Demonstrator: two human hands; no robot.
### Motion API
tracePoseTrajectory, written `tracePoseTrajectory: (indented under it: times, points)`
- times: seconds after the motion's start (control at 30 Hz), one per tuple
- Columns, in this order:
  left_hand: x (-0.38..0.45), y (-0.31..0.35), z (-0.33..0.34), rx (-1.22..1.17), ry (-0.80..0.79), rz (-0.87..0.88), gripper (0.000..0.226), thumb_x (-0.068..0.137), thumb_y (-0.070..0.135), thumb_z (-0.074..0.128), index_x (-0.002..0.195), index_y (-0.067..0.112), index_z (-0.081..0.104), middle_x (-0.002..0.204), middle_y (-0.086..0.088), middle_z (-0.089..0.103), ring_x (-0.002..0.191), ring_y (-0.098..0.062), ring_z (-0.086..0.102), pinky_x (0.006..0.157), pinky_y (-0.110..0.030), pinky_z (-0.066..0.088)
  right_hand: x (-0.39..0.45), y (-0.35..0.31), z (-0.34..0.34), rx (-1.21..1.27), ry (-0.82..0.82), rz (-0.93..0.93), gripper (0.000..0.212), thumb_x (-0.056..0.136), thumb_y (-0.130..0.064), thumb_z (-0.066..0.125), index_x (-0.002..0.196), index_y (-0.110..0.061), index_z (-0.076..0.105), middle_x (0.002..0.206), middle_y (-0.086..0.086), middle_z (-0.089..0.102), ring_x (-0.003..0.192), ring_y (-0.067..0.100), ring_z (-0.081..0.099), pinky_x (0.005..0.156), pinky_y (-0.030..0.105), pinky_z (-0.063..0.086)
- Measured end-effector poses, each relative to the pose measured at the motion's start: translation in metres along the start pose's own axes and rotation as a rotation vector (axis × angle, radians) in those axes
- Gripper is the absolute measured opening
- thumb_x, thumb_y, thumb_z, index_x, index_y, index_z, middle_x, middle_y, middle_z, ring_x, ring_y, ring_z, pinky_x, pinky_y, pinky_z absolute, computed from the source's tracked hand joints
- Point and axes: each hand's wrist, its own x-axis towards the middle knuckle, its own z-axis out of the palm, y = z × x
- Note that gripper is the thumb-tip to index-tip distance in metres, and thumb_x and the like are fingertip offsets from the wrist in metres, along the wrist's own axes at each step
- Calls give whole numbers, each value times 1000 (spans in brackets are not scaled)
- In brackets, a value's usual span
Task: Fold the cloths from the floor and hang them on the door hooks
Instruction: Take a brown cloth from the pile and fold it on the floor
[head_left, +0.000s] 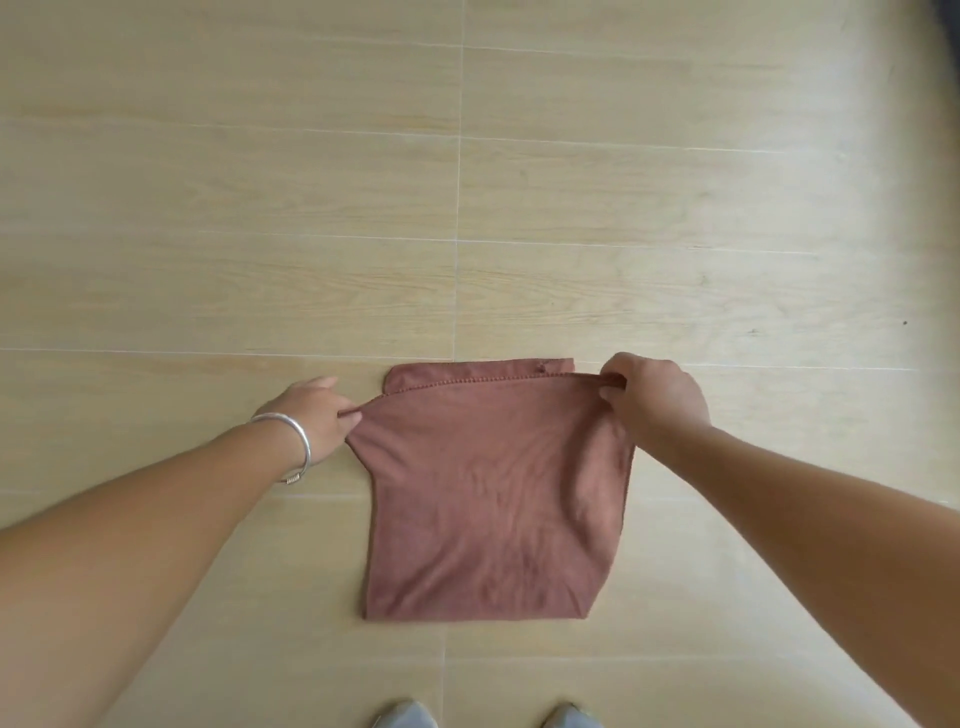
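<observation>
The left hand (311, 415), with a bangle (296, 447) on its wrist, pinches the left top corner of the cloth (488, 499), fingers curled tight round a small tuck of fabric. The cloth, a rust-brown piece already doubled over, spans the gap between the two hands: its top edge is stretched taut from one pinch to the other, running left to right, and the rest falls toward the person, with the folded lower edge near the shoes (483, 717). A second layer shows just behind the top hem, lying on or close to the floor (208, 208); whether the body of the cloth rests flat or hangs slightly lifted cannot be told. The right hand (654, 395) grips the right top corner, knuckles up, fingers closed over the hem. Both hands are equally near, one at each end, so the next fold likely means bringing the held edge across the cloth's width. No door hooks are in view.
</observation>
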Motion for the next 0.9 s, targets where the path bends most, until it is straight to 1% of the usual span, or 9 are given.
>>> tracePoseTrajectory:
  times: [0.1,0.2,0.33,0.43,0.5,0.57,0.67,0.77,0.9]
  points:
    - [73,-4,25,30,113,21,35,99,42,42,130,37,57,159,-2,21,145,-25,19,116,-36,23,64,5,49,12,38,-7,16,90,-29,61,105,-30,67,98,2,68,91,26,60,70,30,39]
    - [116,-13,47,21,345,121,43,96,41,49,138,30,51,159,-4,23,145,-24,17,117,-35,20,102,14,86,-12,89,-39,17,90,-30,60,105,-30,68,99,1,68,93,24,60,72,30,38]
    - [141,-21,60,96,450,203,72,93,52,47,153,26,18,161,0,12,147,-20,12,119,-38,17,127,27,108,-79,149,-96,20,91,-32,58,109,-28,66,109,-1,62,104,23,55,86,36,41]
    - [144,-14,60,143,488,213,75,93,52,48,153,30,10,162,-1,9,147,-21,11,119,-41,17,125,31,112,-149,197,-141,38,91,-32,58,129,-28,53,128,0,51,120,23,45,99,38,36]
    - [141,-7,62,161,507,243,71,94,48,49,153,32,15,161,0,11,147,-20,11,118,-42,15,115,29,115,-189,218,-241,45,91,-32,57,134,-27,47,133,-1,47,124,22,41,103,38,34]
    - [137,0,66,172,487,247,63,94,49,48,150,31,25,160,1,17,147,-17,12,118,-42,14,106,25,120,-166,138,-309,49,90,-34,57,137,-27,44,138,-3,45,129,20,38,106,38,33]
    - [137,6,68,136,493,252,58,91,49,54,144,26,41,155,3,30,145,-17,17,117,-42,16,106,20,122,-136,10,-276,60,87,-41,63,140,-25,41,141,-2,45,133,20,35,110,38,30]
    - [140,4,60,99,531,319,48,84,46,67,128,29,58,150,3,39,143,-17,24,116,-41,18,113,17,119,-232,23,-260,66,82,-50,65,139,-27,42,133,0,48,126,22,39,108,37,28]
    - [140,4,56,11,588,351,28,82,35,74,109,27,71,139,1,52,138,-20,35,111,-41,26,116,19,114,-245,87,-251,51,82,-49,67,127,-28,53,120,-1,52,118,21,43,103,36,30]
